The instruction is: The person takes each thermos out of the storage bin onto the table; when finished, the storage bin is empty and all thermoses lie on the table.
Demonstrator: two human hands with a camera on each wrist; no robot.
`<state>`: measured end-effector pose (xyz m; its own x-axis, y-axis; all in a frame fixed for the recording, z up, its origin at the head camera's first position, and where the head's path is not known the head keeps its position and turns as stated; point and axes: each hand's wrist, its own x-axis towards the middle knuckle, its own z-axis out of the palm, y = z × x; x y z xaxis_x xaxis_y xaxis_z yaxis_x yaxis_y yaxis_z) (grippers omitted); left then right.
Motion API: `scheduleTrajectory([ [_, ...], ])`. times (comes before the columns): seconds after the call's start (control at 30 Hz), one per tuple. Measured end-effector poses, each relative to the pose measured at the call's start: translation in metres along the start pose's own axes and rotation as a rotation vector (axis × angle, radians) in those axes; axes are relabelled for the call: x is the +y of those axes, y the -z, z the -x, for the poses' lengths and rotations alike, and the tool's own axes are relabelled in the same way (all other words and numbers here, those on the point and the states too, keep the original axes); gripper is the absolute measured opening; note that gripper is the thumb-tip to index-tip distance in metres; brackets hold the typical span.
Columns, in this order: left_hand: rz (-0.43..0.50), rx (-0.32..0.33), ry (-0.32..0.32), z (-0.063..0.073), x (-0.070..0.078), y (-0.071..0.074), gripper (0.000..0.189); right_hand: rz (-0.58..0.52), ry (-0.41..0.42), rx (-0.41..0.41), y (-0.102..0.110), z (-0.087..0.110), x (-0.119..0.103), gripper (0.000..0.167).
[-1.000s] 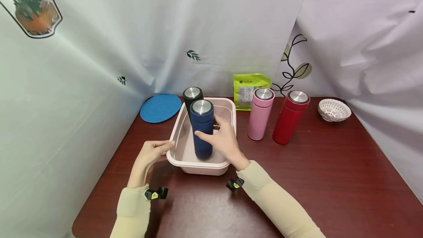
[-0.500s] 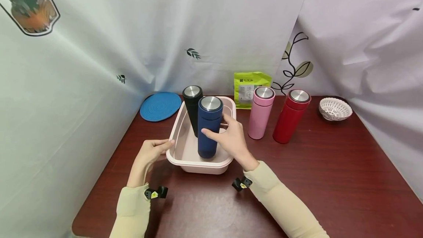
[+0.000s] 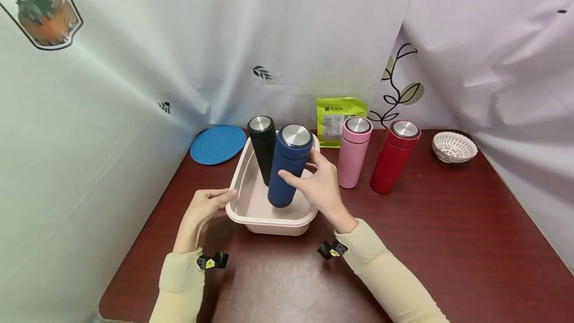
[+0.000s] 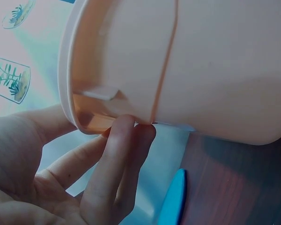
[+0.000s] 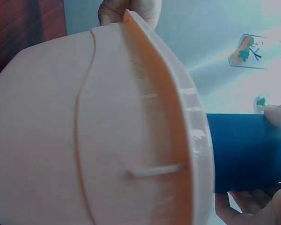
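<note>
With thumb and fingers curled round it, my right hand [image 3: 324, 186] grips a navy blue thermos [image 3: 282, 191] with a silver-topped lid, tilted a little to the right over a pale pink plastic basin [image 3: 273, 223]. A black thermos [image 3: 260, 151] stands inside the basin behind it. At the basin's left corner, my left hand [image 3: 204, 209] pinches the rim; the left wrist view has its fingers [image 4: 117, 154] bent under the lip. In the right wrist view the blue thermos [image 5: 243, 150] sticks up past the rim, its lower end hidden by the basin wall.
Right of the basin stand a pink thermos [image 3: 353, 156] and a red thermos [image 3: 393, 161]. Behind them is a lime green packet [image 3: 332, 113]. A white woven basket [image 3: 454, 147] sits far right, a blue round mat [image 3: 218, 144] at back left. Curtains border the table [image 3: 426, 243].
My right hand has brought the blue thermos rightward and slightly up in the basin, and its top now leans right. The black thermos shows more. My left hand stays at the rim.
</note>
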<state>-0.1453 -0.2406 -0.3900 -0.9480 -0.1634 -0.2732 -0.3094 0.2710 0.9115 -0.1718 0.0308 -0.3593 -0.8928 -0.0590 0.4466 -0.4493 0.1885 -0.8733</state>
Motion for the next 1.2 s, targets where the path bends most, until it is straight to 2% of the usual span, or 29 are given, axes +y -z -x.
scheduleTrajectory([
  [0.43, 0.008, 0.006, 0.009, 0.001, -0.002, 0.0, 0.059, -0.062, -0.006, 0.025, 0.014, 0.005, -0.01, 0.053],
  [0.7, 0.006, 0.003, 0.008, 0.0, -0.002, 0.0, 0.059, -0.078, -0.01, 0.063, 0.023, 0.002, -0.013, 0.053],
  [0.9, 0.003, 0.006, 0.005, 0.0, -0.001, 0.0, 0.059, -0.099, 0.021, 0.082, 0.031, 0.0, -0.017, 0.048],
  [1.2, -0.007, 0.012, 0.005, 0.0, 0.001, -0.001, 0.058, -0.101, 0.061, 0.115, 0.042, 0.0, -0.018, 0.051],
])
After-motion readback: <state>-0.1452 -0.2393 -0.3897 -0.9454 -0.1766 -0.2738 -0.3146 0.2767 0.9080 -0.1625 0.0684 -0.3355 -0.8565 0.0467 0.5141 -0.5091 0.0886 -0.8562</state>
